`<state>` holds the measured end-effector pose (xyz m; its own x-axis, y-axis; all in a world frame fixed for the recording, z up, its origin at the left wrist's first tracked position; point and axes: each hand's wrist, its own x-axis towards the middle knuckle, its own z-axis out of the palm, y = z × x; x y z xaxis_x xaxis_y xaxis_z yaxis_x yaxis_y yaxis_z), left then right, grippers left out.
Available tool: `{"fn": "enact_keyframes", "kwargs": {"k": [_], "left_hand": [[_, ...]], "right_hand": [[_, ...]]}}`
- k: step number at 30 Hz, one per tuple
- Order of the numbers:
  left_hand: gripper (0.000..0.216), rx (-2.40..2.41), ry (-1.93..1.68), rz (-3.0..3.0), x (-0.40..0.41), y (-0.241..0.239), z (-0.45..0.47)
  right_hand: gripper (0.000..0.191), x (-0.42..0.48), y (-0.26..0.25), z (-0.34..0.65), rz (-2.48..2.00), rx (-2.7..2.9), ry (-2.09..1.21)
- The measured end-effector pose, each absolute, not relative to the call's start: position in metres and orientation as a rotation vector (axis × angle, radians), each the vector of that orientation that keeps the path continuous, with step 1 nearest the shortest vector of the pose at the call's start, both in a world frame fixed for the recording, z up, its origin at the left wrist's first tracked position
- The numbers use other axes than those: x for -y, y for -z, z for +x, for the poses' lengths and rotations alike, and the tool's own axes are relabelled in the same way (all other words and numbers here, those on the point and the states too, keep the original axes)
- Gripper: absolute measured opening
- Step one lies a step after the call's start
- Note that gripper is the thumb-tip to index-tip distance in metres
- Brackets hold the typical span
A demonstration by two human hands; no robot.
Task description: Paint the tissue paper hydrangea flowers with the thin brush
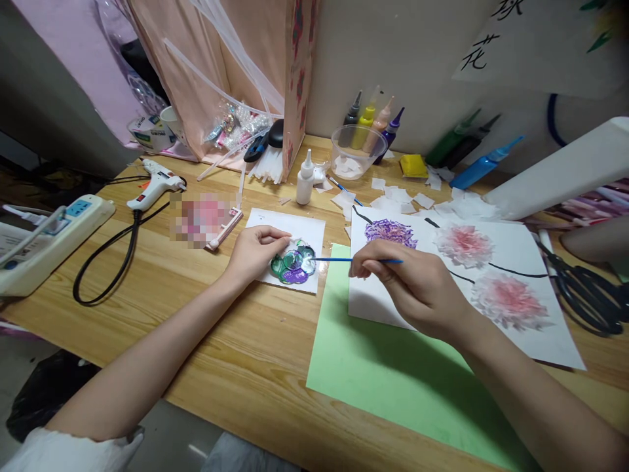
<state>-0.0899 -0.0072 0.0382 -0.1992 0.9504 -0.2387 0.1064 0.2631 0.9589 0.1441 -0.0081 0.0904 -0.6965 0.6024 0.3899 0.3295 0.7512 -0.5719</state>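
Observation:
My right hand [403,282] is closed around a thin blue paintbrush [331,259]. The brush tip reaches white paint in a small flower-shaped paint palette [295,276], whose wells hold green, purple and white paint. At the palette's upper left edge, my left hand [259,249] pinches its rim with the fingers together. A white sheet [304,226] lies beneath the palette. Under my right hand is a white paper [555,334] bearing a purple tufted flower [392,233], two pink-white ones [464,246] and black painted stems. Part of that paper is hidden by the hand.
Green paper [354,373] lies in front. Behind stand a white squeeze bottle [305,180], a clear tub [354,160] and several paint bottles [367,121] amid paper squares. Black scissors [590,295] lie right; a glue gun [152,183] and power strip [59,242] left.

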Motion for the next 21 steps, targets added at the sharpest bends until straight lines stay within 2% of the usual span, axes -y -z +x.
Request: {"fn": "enact_keyframes", "kwargs": {"k": [21], "left_hand": [[0.027, -1.546, -1.095, 0.985, 0.0066, -0.0349, -0.0907]], "right_hand": [[0.017, 0.0105, -0.092, 0.1454, -0.645, 2.295, -0.674]]}}
